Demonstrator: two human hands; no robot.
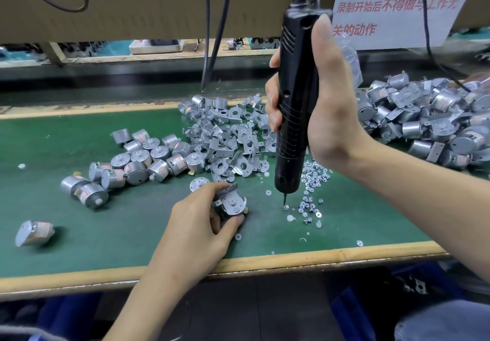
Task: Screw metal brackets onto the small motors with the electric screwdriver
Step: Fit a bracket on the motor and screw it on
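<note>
My left hand point(201, 216) holds a small silver motor with a metal bracket point(232, 203) laid on its top, resting on the green mat point(127, 224). My right hand point(326, 107) grips the black electric screwdriver point(294, 118), held upright. Its bit tip touches a screw point(286, 207) at the edge of a scatter of loose screws point(313, 181), to the right of the held motor. The bit is apart from the motor.
Bare motors point(143, 160) lie in a group at the left, one stray motor point(33, 233) at the near left. Loose brackets point(233, 139) are heaped in the middle. A large pile of bracketed motors point(429, 118) fills the right. Cables hang at the back. White washers dot the mat.
</note>
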